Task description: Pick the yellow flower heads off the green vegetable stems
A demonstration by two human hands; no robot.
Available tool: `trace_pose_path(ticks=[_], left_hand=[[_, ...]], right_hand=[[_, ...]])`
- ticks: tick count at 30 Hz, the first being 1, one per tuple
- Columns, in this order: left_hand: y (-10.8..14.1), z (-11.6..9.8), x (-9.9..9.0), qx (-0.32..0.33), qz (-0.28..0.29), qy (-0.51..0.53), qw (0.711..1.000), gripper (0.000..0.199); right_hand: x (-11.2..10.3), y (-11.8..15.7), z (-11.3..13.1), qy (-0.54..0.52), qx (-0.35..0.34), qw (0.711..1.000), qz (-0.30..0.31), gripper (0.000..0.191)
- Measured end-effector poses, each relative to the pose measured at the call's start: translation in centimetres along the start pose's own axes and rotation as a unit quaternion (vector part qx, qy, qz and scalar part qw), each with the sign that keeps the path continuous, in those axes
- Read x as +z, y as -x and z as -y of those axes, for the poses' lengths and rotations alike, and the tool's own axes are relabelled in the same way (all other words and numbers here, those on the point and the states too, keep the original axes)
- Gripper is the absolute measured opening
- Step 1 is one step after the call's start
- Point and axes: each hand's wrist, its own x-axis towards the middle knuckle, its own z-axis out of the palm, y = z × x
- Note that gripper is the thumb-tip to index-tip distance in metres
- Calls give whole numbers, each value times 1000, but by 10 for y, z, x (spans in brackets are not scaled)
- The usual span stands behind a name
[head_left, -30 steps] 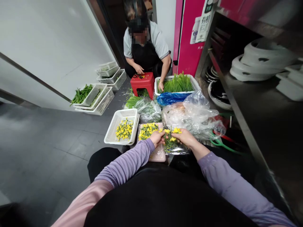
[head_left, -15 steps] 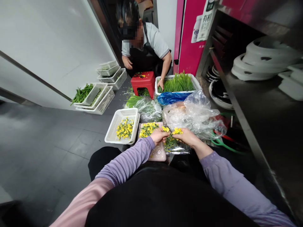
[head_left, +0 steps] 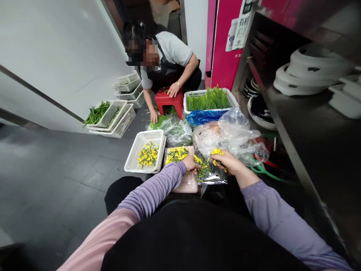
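Observation:
My right hand (head_left: 229, 162) is closed around a small bunch of yellow flowers (head_left: 217, 151) with green stems, held to the right of a clear plastic tray (head_left: 218, 177). Over that tray's left edge, my left hand (head_left: 191, 163) pinches at a yellow flower (head_left: 197, 160); the fingertips are partly hidden. More flowers and green stems lie in the clear tray. Beside it, a pink tray (head_left: 189, 185) holds a heap of yellow flowers (head_left: 177, 153). Further left stands a white perforated basket (head_left: 130, 160) with loose flowers in it.
Clear plastic bags (head_left: 234, 131) and a blue bag (head_left: 207, 117) lie beyond the trays. A co-worker (head_left: 172, 49) crouches behind a red stool (head_left: 173, 102), near a basket of green stalks (head_left: 208, 99). A metal shelf (head_left: 304, 113) runs along my right; stacked baskets (head_left: 121, 126) stand left.
My hands have moved apart: the right went rightward with its flowers, the left stays over the trays. The co-worker's hands left the stalk basket for the stool and the greens beside it.

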Motion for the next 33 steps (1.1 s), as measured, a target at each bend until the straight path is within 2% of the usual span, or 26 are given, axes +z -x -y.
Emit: trace_pose_path(ticks=[2, 5, 8, 11, 14, 18, 20, 26, 33], left_hand=[[1, -1, 0, 9, -11, 26, 1000, 18], [12, -6, 2, 47, 18, 58, 997, 13], [23, -11, 6, 80, 64, 35, 994, 12], [27, -13, 10, 122, 78, -18, 989, 15], [29, -17, 11, 157, 75, -7, 985, 21], [34, -20, 10, 156, 31, 47, 986, 8], [36, -20, 10, 152, 15, 43, 987, 10], [38, -16, 13, 161, 19, 44, 986, 14], [43, -20, 18, 145, -4, 61, 987, 16]], right_hand=[[2, -1, -1, -4, 6, 1000, 0, 17], [8, -3, -5, 25, 26, 999, -1, 21], [16, -5, -9, 34, 24, 999, 35, 26], [23, -4, -11, 30, 22, 997, 70, 27], [25, -3, -11, -9, 0, 999, 48, 29], [23, -4, -10, -60, -20, 997, -34, 32], [22, -4, -9, -68, -23, 996, -50, 33], [19, -2, -5, -72, -20, 997, -32, 32], [19, 1, -2, -76, -5, 996, -44, 30]])
